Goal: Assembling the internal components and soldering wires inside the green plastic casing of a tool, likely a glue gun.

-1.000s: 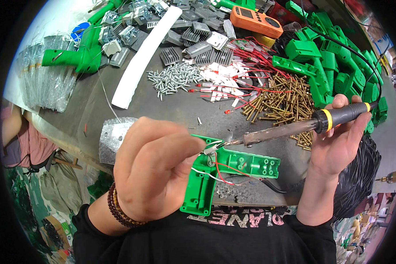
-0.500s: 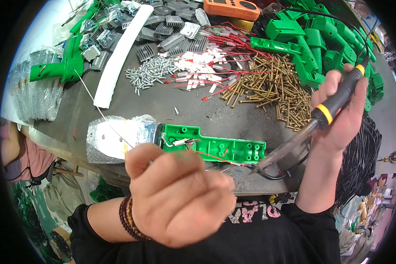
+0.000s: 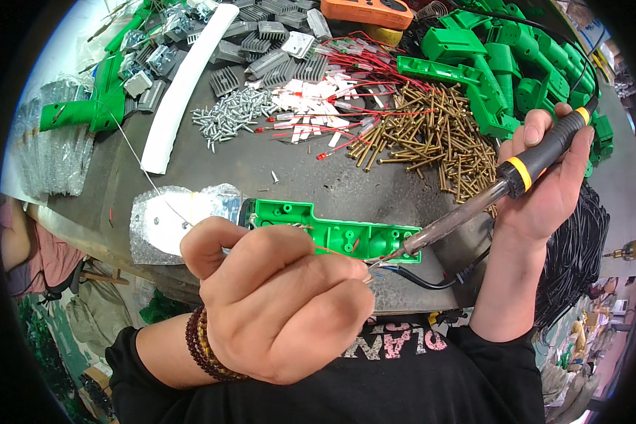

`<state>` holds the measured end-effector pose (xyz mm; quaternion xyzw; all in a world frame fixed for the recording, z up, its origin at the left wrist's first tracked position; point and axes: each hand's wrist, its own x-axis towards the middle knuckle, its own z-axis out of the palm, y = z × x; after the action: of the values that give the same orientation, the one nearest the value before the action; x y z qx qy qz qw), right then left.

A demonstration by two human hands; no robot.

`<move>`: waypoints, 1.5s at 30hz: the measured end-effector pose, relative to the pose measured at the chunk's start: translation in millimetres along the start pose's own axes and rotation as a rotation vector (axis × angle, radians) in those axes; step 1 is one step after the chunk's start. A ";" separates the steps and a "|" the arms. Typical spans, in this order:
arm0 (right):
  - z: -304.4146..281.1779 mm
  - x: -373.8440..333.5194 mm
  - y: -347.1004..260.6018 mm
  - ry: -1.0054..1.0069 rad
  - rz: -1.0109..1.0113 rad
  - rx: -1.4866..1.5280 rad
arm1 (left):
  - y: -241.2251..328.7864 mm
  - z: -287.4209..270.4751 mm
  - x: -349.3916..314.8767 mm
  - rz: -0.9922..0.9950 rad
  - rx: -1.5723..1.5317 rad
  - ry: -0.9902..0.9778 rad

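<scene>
A thin wire [image 3: 147,173] crosses crinkled bubble wrap [image 3: 147,244]; on the dark table [image 3: 353,194] lies a hollow green plastic housing [image 3: 330,237], a metal-barrelled soldering iron [image 3: 466,210] slanting over its right end. The left hand [image 3: 282,304] curls, pinching the wire — the right hand [image 3: 543,201], upturned, grips the iron.

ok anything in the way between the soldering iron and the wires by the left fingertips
Nothing visible stands between them: the soldering iron in the right hand has its tip close by the wires beside the left hand. The green housing lies beyond, not between. Whether tip and wires touch, I cannot tell.
</scene>
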<state>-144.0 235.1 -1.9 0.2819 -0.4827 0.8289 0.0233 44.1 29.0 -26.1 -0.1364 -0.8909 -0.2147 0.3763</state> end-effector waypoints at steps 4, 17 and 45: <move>1.7 -1.7 -0.1 0.029 -0.007 -0.022 | 2.1 -1.2 -0.5 -0.033 -0.008 -0.043; -2.0 -1.0 -10.3 -0.058 -0.002 -0.003 | -31.4 -28.6 34.7 -0.085 -0.073 -0.183; 39.3 -89.3 -28.5 -0.816 -0.334 -1.580 | -49.6 -15.3 -17.9 0.225 -0.052 -0.156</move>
<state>-42.7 239.2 -8.4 0.5222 -0.8347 0.0777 0.1569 45.5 -23.1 -43.5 -0.2613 -0.8906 -0.1830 0.3241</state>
